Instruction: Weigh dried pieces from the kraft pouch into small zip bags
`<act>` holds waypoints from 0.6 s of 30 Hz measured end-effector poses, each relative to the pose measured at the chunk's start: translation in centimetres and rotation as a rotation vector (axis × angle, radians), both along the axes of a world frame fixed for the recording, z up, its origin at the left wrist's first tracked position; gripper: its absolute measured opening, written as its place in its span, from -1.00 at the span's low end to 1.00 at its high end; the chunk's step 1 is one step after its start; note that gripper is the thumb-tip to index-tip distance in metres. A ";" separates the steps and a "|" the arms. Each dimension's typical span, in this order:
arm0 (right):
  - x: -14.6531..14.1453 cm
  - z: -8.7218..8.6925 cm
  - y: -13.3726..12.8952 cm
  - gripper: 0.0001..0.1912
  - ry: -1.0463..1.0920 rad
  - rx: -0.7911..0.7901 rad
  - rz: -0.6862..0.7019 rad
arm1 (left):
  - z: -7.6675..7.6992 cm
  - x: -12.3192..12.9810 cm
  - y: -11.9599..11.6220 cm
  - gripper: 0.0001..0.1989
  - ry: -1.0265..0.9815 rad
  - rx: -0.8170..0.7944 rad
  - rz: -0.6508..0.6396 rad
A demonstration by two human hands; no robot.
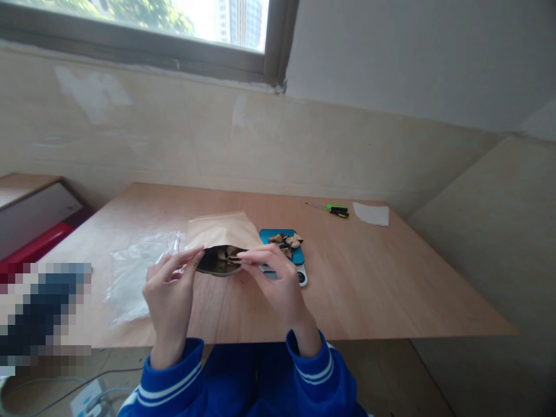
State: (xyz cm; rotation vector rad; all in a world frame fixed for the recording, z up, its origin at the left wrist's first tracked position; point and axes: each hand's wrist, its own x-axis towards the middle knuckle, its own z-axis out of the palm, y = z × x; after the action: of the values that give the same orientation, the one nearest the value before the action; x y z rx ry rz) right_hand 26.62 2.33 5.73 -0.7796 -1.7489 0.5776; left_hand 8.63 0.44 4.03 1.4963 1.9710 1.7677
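A brown paper bag [226, 227] lies on the table with its mouth held open toward me. Inside its dark opening show several brown dried pieces. My left hand [171, 286] pinches the left corner of the mouth between thumb and fingers. At the right corner, the thumb and fingers of my right hand [278, 284] are closed on the bag's edge, close to the pieces inside. Just beyond my right hand is a small kitchen scale [297, 256] with a blue top. More curled brown dried pieces [292, 240] rest on it, and my right hand partly covers the scale.
Clear plastic bags [130, 284] lie on the left of the wooden table [369, 289]. Toward the back right are green-and-black screwdrivers [336, 210] and a white paper piece [371, 214]. A power strip [93, 399] with cables is below the table's front left edge.
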 end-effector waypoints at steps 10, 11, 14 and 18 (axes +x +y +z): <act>9.6 -7.6 3.9 -0.56 0.480 -0.474 -0.546 | -0.4 0.1 0.0 -0.78 -0.002 -0.009 -0.015; 10.0 -8.2 4.2 -0.55 0.474 -0.481 -0.570 | -0.4 0.1 0.0 -0.78 -0.001 -0.012 -0.017; 10.1 -9.6 4.9 -0.51 0.419 -0.478 -0.598 | -0.4 0.0 0.0 -0.77 0.004 -0.012 -0.016; 9.4 -10.4 5.6 -0.52 0.320 -0.476 -0.619 | -0.4 -0.2 -0.1 -0.77 0.014 -0.021 -0.015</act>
State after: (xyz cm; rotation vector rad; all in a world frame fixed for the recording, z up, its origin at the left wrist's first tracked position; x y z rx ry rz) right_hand 36.07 7.96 -4.66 -1.4054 -1.0015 0.6486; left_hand 8.40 0.36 3.59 1.5164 1.9734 1.7306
